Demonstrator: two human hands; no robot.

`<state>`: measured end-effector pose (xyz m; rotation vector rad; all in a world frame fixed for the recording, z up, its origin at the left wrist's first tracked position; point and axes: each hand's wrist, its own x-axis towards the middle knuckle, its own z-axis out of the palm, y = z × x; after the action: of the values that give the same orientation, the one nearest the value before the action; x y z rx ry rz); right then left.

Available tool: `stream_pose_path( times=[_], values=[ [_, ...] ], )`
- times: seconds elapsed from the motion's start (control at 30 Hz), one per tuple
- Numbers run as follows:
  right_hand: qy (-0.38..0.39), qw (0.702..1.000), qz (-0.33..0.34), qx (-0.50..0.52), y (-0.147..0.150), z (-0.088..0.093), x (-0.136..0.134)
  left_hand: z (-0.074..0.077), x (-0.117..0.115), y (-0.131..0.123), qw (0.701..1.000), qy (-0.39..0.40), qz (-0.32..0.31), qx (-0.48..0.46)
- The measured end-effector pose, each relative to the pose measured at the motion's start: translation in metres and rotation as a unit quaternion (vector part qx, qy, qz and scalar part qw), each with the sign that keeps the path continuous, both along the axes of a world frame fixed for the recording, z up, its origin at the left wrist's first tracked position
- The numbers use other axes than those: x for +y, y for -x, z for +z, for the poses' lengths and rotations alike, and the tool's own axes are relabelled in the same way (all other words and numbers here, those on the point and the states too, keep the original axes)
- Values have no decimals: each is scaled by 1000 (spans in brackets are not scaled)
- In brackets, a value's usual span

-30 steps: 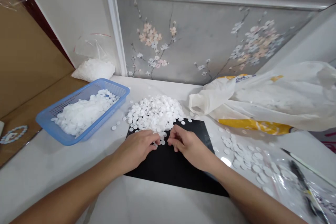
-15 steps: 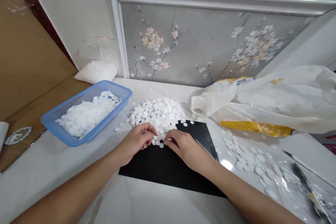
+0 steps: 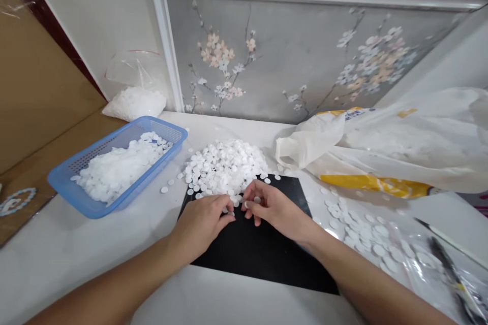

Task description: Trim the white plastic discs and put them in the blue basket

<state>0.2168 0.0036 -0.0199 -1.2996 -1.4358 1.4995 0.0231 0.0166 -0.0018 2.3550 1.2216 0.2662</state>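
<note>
A heap of small white discs (image 3: 225, 165) lies on the white table (image 3: 61, 244), spilling onto the far edge of a black mat (image 3: 259, 244). My left hand (image 3: 202, 221) rests on the mat at the heap's near edge, fingers curled and pinched together at a few loose discs. My right hand (image 3: 269, 205) sits beside it, fingertips almost touching the left, fingers bent with a white disc showing at its fingertips. Both hands are palm down.
A blue mesh basket (image 3: 61, 183) of white discs stands at the left. A clear bag of white discs (image 3: 133, 101) leans by the wall. A white and yellow plastic bag (image 3: 400, 147) lies at the right, with scattered discs (image 3: 366, 233) and a dark pen (image 3: 450, 274) in front.
Both hands stayed at the heap's near edge, shifting slightly; the fingertips have drawn close together over a few discs. The camera view moved a little.
</note>
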Motion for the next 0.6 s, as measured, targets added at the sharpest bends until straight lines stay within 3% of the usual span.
stream_pose_path(
  times=[0.1,0.3,0.4,0.6],
  values=[
    [-59,994,-10,-89,4,5,0,3,-1,2,999,32,-4,-5],
    [-180,952,-31,-246,18,7,-1,8,6,12,991,125,13,-36],
    [-210,941,-16,-265,17,5,-3,11,11,15,995,84,32,-52],
    [-163,953,21,-253,6,7,-9,8,8,14,999,8,-31,-20]
  ],
)
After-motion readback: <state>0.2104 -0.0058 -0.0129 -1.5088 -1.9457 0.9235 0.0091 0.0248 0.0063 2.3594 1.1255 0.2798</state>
